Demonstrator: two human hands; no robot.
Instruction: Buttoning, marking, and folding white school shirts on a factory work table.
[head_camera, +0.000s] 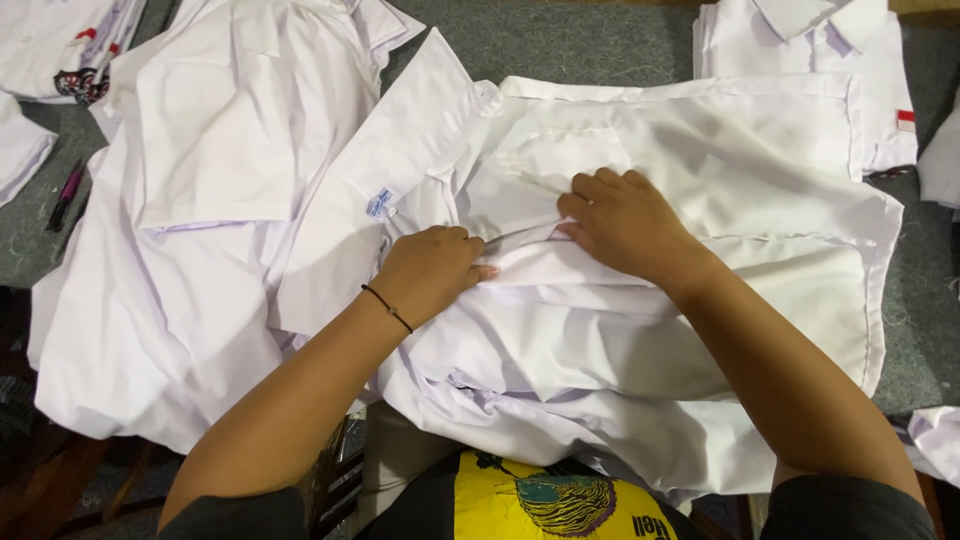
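Fingers first: my left hand (432, 272) has them curled together, pinching a fold of the white shirt (640, 300) right at the middle, and my right hand (625, 222) has its fingers (592, 192) bent and pressing down on the same cloth, tips tucked into the crease, so both are basically clamped on fabric. The shirt lies spread across the table straight in front of me, partly folded I'd say: one side looks turned in over the body, but the bottom hem is bunched and hanging off the near edge, so to my eye there's a fair bit left to neaten. Another open shirt (200, 200) sprawls to the left, unfolded, and a folded one (810, 60) sits at the top right. The surface is a grey felt-like tabletop (560, 40), with a dark pen (66, 192) on its left side. Can't tell much about the room beyond that.
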